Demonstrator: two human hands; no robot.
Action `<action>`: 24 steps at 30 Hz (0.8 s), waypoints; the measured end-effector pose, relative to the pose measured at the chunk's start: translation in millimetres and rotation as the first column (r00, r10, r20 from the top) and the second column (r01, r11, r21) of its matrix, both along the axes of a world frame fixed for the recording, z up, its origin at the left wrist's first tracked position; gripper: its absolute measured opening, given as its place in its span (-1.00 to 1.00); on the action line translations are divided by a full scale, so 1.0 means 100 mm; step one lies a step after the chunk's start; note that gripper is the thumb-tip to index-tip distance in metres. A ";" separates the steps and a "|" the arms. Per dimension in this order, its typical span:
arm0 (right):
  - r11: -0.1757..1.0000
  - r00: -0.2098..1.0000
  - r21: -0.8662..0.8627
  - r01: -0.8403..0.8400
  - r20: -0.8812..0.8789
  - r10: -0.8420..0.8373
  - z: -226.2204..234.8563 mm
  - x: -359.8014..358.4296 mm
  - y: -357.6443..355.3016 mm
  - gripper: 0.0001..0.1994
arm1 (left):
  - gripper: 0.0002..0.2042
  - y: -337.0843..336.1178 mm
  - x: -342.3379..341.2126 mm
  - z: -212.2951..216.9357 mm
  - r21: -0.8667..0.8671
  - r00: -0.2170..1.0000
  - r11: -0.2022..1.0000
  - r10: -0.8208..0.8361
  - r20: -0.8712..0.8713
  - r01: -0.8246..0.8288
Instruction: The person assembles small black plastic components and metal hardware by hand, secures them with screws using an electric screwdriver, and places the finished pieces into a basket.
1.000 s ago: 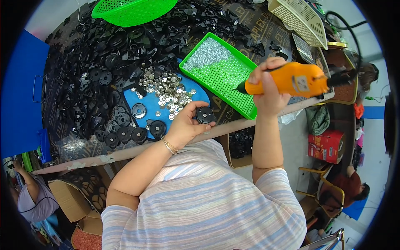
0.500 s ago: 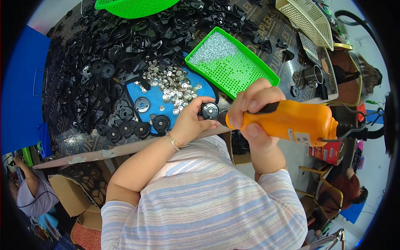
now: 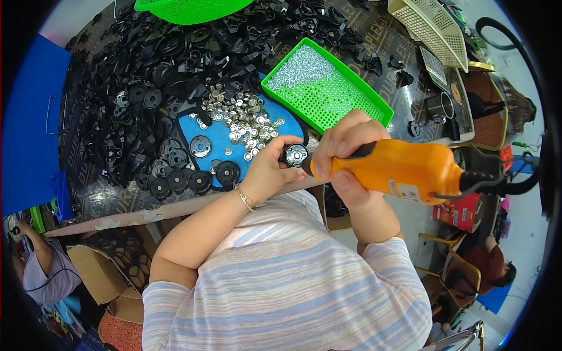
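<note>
My left hand [image 3: 270,167] grips a small round black part [image 3: 295,154] with a silvery centre, thumb and fingers around its edge. In my right hand [image 3: 350,153] is an orange electric screwdriver [image 3: 404,171], its front end close to the round part. Whether the tip touches the part is hidden by my fingers. Beyond my left hand, a blue mat [image 3: 205,165] bears a heap of small silvery caps [image 3: 249,124]. Several black discs [image 3: 199,181] stand along the table's near edge, and one disc with a metal face [image 3: 200,146] lies on the mat.
A green perforated tray [image 3: 364,95] holds many small screws [image 3: 301,65]. Black plastic parts [image 3: 140,76] are piled over the left and back of the table. A green basket [image 3: 193,13], a cream basket [image 3: 430,29] and a metal mug [image 3: 439,107] stand farther off. Other people sit at both sides.
My right hand and the electric screwdriver have shifted slightly left, closer to the round part. My left hand has hardly moved.
</note>
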State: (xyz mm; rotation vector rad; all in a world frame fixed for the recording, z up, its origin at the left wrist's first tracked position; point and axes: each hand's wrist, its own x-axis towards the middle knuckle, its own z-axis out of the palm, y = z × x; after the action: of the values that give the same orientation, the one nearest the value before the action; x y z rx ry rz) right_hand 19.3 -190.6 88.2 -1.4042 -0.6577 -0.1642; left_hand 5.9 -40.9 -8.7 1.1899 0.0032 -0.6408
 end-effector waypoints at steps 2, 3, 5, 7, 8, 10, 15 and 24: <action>1.000 1.000 -0.012 -0.001 -0.025 0.001 -0.02 -0.01 0.04 -0.73 | -0.49 -0.01 -0.01 -0.06 -0.003 1.000 1.000 0.008 0.020 -0.008; 1.000 1.000 -0.013 -0.001 -0.025 0.001 -0.04 -0.01 0.04 -0.73 | -0.49 -0.01 -0.02 -0.09 -0.007 0.999 1.000 0.016 0.041 -0.015; 0.999 0.999 -0.029 -0.034 -0.020 0.034 -0.06 0.00 0.04 -0.74 | -0.49 -0.01 -0.03 -0.16 -0.011 0.998 1.000 0.024 0.054 -0.023; 0.999 0.999 -0.030 -0.037 -0.013 0.036 -0.07 0.00 0.05 -0.74 | -0.48 -0.02 -0.03 -0.19 -0.016 0.997 0.999 0.032 0.068 -0.031; 0.999 0.999 -0.031 -0.038 -0.007 0.038 -0.07 0.00 0.05 -0.75 | -0.48 -0.02 -0.03 -0.19 -0.013 0.997 0.999 0.034 0.073 -0.033; 0.999 0.999 -0.014 -0.051 -0.006 0.051 -0.08 0.02 0.05 -0.74 | -0.48 -0.03 -0.03 -0.18 -0.009 0.996 0.999 0.035 0.080 -0.034; 0.998 0.998 -0.012 -0.068 0.006 0.068 -0.05 0.07 0.04 -0.72 | -0.48 -0.03 0.01 -0.09 -0.057 0.999 0.998 0.035 0.014 -0.034; 0.900 0.998 0.434 -0.039 -0.033 0.059 0.15 0.05 -0.13 -0.67 | -0.48 0.16 0.14 0.41 0.025 1.000 0.999 0.021 0.016 -0.021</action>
State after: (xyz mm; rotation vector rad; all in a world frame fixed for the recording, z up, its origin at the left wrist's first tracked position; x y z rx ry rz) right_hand 24.1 -204.1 103.6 -0.9577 -0.5751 -0.2235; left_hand 20.3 -25.3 32.3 1.2176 0.0106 -0.6148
